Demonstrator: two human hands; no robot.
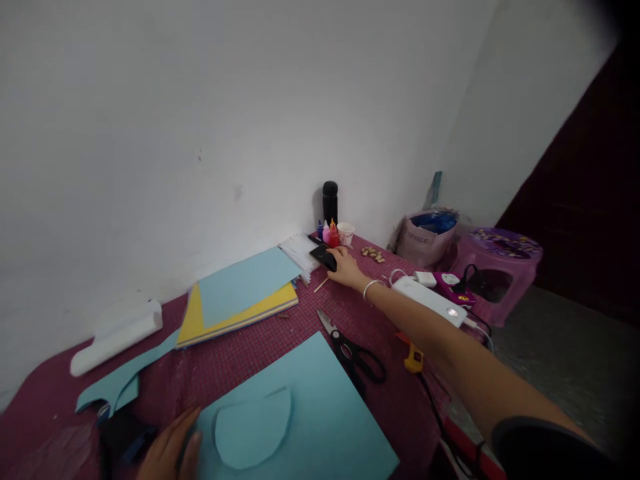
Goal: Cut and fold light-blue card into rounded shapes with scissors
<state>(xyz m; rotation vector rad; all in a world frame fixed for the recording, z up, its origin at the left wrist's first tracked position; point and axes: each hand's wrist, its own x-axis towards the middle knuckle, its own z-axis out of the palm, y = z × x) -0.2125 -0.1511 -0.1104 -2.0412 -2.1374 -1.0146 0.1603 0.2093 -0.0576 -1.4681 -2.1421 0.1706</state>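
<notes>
Far off on the table, my right hand (346, 268) has its fingers closed on the near end of a flat black object (323, 255) that looks like a phone. A thin wooden stick (321, 285) lies just below it. My left hand (173, 448) rests at the left edge of a large light-blue sheet (330, 400), its fingers stretched out and thumb apart. On that sheet lies a cut, rounded light-blue piece (254, 428). Black-handled scissors (350, 350) lie beside the sheet's right edge, blades pointing away.
Yellow and blue sheets (240, 293), a white roll (117, 340) and blue offcuts (117, 383) lie left. Small paint bottles (333, 235), a paper cup (345, 233) and a black flask (330, 202) stand behind. A white power bank (427, 300), cables and a pink stool (500, 260) are right.
</notes>
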